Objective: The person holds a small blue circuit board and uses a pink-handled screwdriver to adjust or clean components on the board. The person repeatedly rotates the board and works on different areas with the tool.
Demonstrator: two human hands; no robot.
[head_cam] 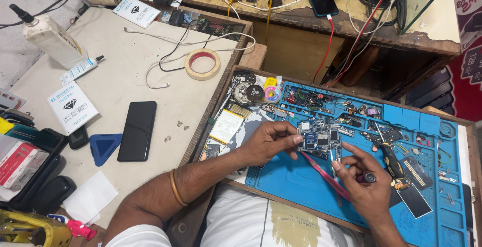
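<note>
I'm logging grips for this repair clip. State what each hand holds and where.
The left hand pinches the circuit board by its left edge. The right hand holds a thin tool near its tip, against the board.

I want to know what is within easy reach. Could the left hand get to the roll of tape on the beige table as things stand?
Probably yes: the left hand holds the circuit board, and nothing blocks the way up to the roll of tape, only thin white cables beside it.
</note>
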